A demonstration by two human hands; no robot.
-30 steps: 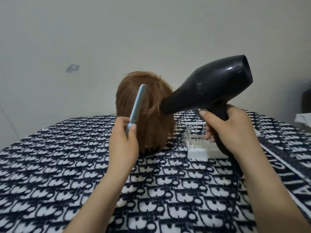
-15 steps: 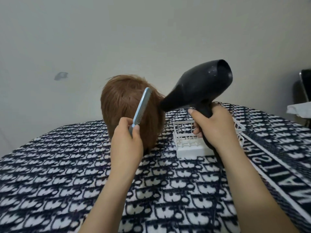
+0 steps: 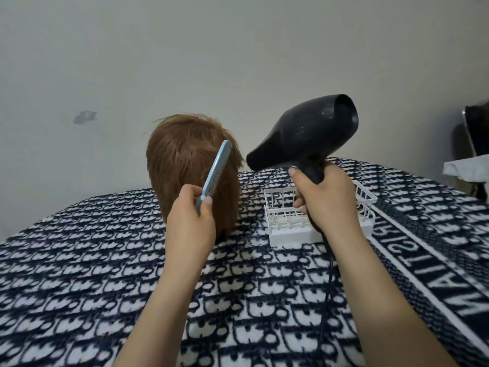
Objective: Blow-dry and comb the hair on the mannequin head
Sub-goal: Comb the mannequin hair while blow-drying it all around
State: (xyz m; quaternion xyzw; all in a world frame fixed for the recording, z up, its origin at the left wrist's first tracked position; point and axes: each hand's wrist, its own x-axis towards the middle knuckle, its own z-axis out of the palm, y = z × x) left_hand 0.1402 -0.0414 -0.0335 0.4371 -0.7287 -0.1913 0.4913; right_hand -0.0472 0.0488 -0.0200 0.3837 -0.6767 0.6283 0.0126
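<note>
The mannequin head (image 3: 182,165) with short reddish-brown hair stands on the patterned cloth, its back toward me. My left hand (image 3: 190,223) grips the handle of a light blue comb (image 3: 215,172), which rises in front of the hair's right side with its teeth facing right. My right hand (image 3: 325,197) holds the handle of a black hair dryer (image 3: 304,133). Its nozzle points left at the hair, a short gap away from it. The dryer's cord (image 3: 329,276) hangs down below my right wrist.
A white wire basket (image 3: 280,221) sits on the dark-blue-and-white patterned cloth (image 3: 79,274) just right of the mannequin, partly behind my right hand. A plain wall is close behind. A dark object (image 3: 473,139) and white cloth (image 3: 468,168) lie at the far right edge.
The dryer has drawn back to the right, so a gap now shows between its nozzle and the hair. The comb has shifted slightly outward along the hair's right side.
</note>
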